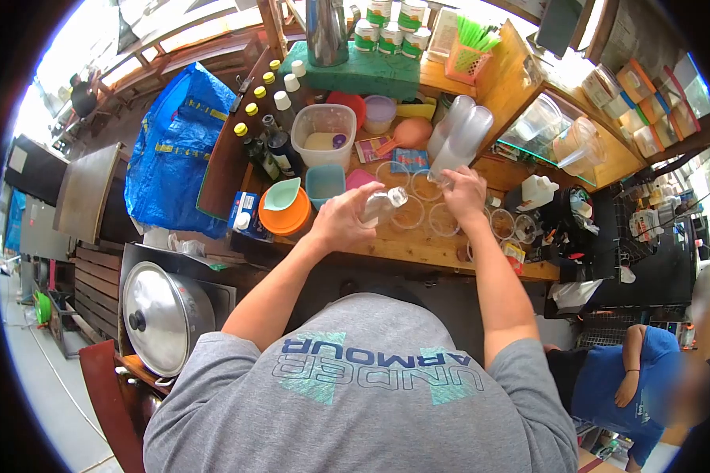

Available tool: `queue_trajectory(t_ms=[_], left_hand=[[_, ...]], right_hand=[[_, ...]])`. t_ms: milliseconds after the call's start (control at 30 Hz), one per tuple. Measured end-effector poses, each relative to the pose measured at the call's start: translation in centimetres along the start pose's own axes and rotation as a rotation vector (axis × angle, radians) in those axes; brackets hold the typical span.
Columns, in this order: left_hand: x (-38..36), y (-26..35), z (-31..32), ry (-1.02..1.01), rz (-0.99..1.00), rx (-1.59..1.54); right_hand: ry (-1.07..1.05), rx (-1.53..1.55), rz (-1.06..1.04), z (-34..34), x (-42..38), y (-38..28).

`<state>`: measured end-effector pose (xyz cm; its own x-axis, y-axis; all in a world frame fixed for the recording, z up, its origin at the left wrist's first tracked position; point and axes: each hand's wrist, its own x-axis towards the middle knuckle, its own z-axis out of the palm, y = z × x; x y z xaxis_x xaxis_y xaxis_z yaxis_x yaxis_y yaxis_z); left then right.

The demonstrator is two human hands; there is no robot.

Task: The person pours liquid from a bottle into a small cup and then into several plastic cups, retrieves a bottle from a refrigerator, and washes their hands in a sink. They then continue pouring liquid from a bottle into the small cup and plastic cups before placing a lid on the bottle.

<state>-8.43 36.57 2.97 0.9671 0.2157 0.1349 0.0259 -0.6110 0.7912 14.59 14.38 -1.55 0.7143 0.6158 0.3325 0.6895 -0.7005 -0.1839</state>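
My left hand is wrapped round a small clear glass bottle, tilted with its mouth towards the right. On the right, my right hand has its fingers closed at the lower end of a stack of clear plastic cups. Several clear cups stand on the wooden counter between and beyond my hands. Left of them are a square teal container and an orange tub with a pale green scoop-like dish on top.
Bottles with yellow and white caps line the left side. A large plastic tub stands behind. Further left are a blue bag and a lidded metal pot. A person in blue is at the lower right.
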Motion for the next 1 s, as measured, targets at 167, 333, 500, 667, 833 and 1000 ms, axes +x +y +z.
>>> queue_trajectory(t_ms=[167,333,500,667,833,1000], left_hand=[[3.6,5.9,-0.7,-0.099,0.091,0.257],[6.8,8.6,0.8,-0.217,0.248,0.539],[8.2,12.0,1.6,-0.294,0.292,0.665],[8.5,14.2,2.4,-0.301,0.340,0.686],[8.1,15.5,3.1,-0.270,0.371,0.735],[7.8,16.7,3.4,-0.273,0.375,0.774]], right_hand=[[0.059,0.660,0.215,-3.6,-5.5,-0.4],[0.023,0.714,0.246,-6.8,-8.1,0.0],[-0.018,0.741,0.265,-9.7,-9.2,0.4],[-0.035,0.701,0.277,-10.4,-10.1,1.9],[-0.003,0.765,0.248,-11.2,-10.6,2.5],[-0.015,0.805,0.257,-11.9,-10.7,2.9]])
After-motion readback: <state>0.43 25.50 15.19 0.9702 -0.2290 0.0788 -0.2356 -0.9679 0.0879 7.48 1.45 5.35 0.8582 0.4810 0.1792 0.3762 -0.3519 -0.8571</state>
